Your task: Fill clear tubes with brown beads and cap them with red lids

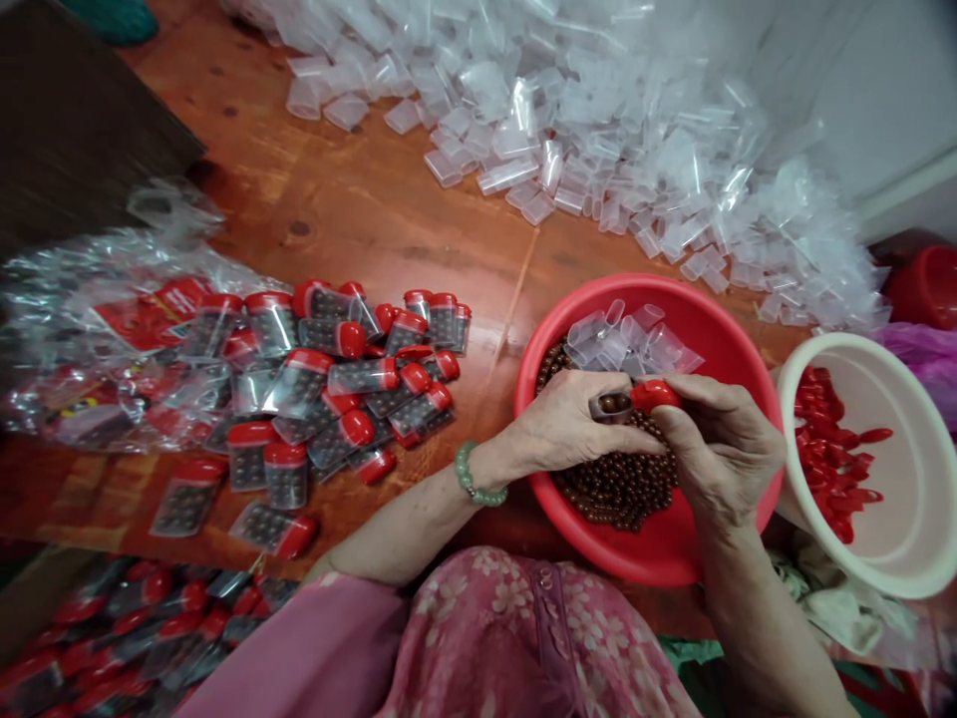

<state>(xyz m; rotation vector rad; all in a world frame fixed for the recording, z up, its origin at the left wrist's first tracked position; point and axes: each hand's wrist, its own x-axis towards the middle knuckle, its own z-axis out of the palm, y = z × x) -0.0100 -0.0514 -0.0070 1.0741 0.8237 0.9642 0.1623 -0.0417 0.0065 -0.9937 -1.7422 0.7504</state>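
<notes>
Over a red basin (542,309), my left hand (564,424) is closed around a small clear plastic container (609,406) with brown balls showing in its end. The fingers of my right hand (722,439) pinch a red plastic cap (656,393), right against the container. Whether the cap sits on the container's end, I cannot tell. Beneath my hands the basin holds many shiny brown balls (620,494). Several empty clear containers (635,339) lie on the balls toward the basin's far side.
A white tub (916,479) with red caps (833,459) stands to the right. Clear empty containers (515,140) are heaped along the back. Filled, red-capped containers (351,379) lie on the wooden table (359,209) at left, beside plastic bags (97,289). More filled ones (142,638) sit lower left.
</notes>
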